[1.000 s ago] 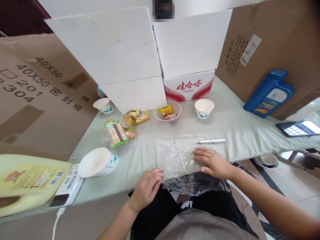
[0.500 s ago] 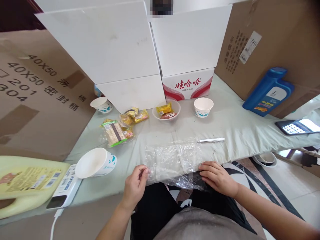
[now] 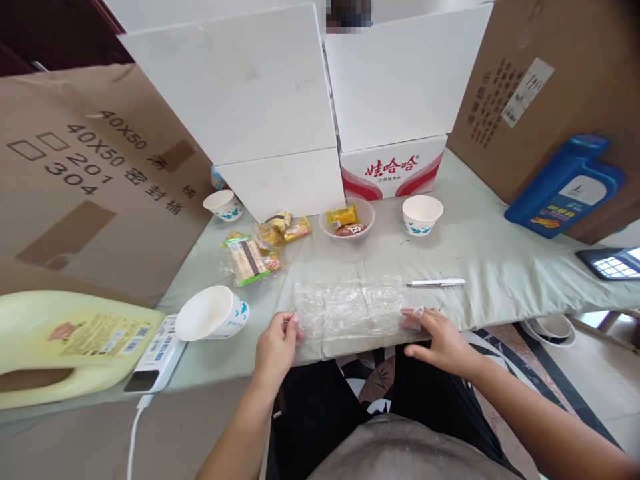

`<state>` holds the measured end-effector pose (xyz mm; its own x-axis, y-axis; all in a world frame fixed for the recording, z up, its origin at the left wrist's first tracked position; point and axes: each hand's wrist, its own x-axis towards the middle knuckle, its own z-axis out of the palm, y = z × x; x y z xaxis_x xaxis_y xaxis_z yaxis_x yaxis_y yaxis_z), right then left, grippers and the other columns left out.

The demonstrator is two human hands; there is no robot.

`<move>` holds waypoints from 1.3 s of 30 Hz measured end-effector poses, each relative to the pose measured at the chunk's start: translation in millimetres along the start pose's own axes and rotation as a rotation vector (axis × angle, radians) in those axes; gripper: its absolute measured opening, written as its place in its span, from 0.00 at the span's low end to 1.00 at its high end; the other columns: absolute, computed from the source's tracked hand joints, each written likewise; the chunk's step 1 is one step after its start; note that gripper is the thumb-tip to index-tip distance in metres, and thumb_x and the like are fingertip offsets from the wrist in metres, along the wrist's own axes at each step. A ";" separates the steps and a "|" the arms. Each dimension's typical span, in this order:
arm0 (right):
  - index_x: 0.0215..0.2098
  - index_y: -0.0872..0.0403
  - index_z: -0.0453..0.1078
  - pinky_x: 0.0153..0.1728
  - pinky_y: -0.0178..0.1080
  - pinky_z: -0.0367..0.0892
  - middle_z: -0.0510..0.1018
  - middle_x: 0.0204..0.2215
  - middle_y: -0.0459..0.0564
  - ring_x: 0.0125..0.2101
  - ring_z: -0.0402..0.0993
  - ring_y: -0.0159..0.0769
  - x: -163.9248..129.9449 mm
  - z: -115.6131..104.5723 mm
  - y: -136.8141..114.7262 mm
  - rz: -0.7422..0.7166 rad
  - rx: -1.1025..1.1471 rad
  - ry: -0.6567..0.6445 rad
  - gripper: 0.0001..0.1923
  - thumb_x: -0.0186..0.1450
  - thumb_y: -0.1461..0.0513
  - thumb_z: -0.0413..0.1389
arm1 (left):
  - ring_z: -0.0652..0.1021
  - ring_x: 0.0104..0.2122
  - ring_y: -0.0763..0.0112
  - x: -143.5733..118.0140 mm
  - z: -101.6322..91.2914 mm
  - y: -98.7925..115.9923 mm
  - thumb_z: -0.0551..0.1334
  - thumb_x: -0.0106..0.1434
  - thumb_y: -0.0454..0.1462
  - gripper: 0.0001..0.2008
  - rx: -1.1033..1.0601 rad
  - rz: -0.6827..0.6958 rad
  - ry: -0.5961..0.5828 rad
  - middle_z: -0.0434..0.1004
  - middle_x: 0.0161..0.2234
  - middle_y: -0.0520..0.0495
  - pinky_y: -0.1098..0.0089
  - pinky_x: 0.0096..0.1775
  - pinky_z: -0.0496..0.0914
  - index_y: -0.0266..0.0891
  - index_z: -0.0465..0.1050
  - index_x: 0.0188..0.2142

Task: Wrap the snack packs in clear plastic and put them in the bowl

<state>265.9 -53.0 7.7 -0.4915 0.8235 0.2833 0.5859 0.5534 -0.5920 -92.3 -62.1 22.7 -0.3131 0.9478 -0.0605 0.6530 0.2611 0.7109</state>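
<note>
A folded clear plastic bag [image 3: 350, 310] lies flat at the near edge of the pale green table cover [image 3: 480, 260]. My left hand [image 3: 276, 343] pinches the bag's left end. My right hand [image 3: 437, 337] grips its right end with the fingertips. A white pen [image 3: 435, 283] lies just beyond the bag on the right. A tipped paper bowl [image 3: 213, 313] lies to the left of my left hand.
Wrapped snacks [image 3: 250, 257], a bowl with snacks [image 3: 349, 219] and an upright paper bowl [image 3: 422, 215] sit behind. White boxes [image 3: 280, 113], brown cartons [image 3: 85, 180], a blue jug [image 3: 565, 187], a yellow jug [image 3: 65, 343], a scale [image 3: 155, 353] and a tablet [image 3: 613, 263] surround them.
The bag hung over the table edge with my hands flat on it. Both hands have folded it up and now hold its two ends on the table.
</note>
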 end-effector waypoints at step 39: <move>0.55 0.58 0.67 0.38 0.35 0.66 0.76 0.42 0.55 0.40 0.74 0.38 56.4 38.0 5.6 0.206 -0.563 0.133 0.20 0.66 0.69 0.46 | 0.59 0.63 0.49 20.0 37.3 9.1 0.56 0.66 0.42 0.21 0.633 0.737 -0.048 0.62 0.62 0.43 0.48 0.58 0.60 0.44 0.67 0.58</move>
<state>217.0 -8.1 -8.2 -0.2684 0.9091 0.3185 0.9286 0.3321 -0.1654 -66.9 -34.0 1.8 0.3424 0.9156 0.2110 0.9283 -0.3643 0.0744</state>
